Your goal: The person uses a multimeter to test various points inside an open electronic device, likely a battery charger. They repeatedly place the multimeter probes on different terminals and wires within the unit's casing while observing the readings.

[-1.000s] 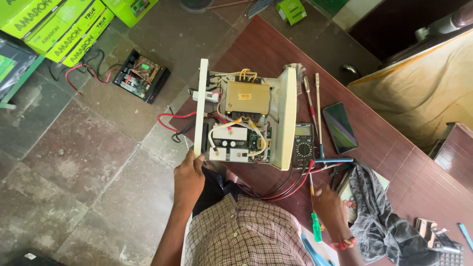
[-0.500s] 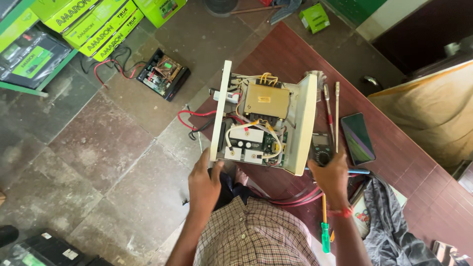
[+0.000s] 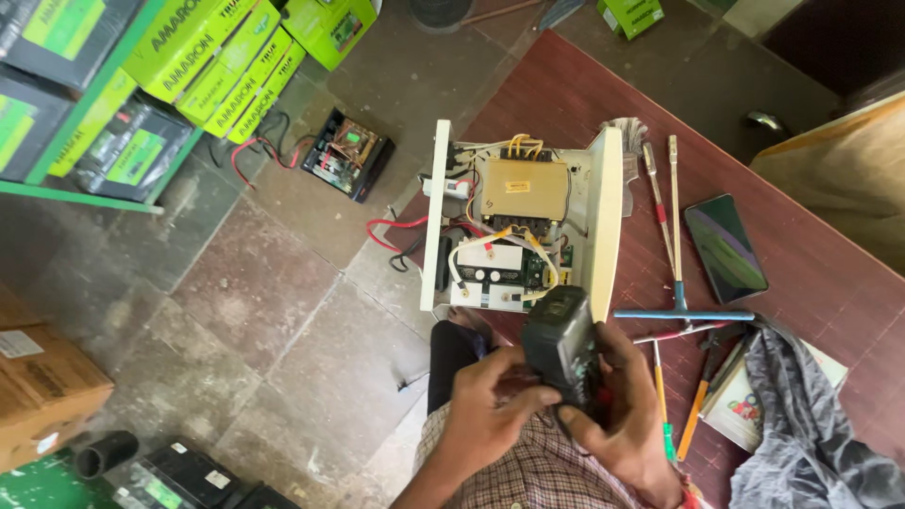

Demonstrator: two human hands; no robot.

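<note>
Both my hands hold a dark handheld meter (image 3: 563, 347) in front of my chest. My left hand (image 3: 490, 401) grips its lower left side, and my right hand (image 3: 617, 401) cups it from the right and below. Just beyond the meter, an open white electrical unit (image 3: 521, 221) lies on the dark red table (image 3: 754, 141), showing a yellow transformer (image 3: 524, 188), a circuit board (image 3: 490, 273) and red and yellow wires.
To the right of the unit lie a blue-handled T-tool (image 3: 681, 283), long screwdrivers (image 3: 657, 203), a phone (image 3: 724, 248), a grey cloth (image 3: 811, 415) and a green-handled screwdriver (image 3: 663, 405). Green boxes (image 3: 217, 57) and an opened black device (image 3: 347, 153) sit on the stone floor at left.
My right hand picked the meter up off the table beside the unit and brought it toward me. My left hand left the unit's edge and joined it. The green-handled screwdriver now lies on the table.
</note>
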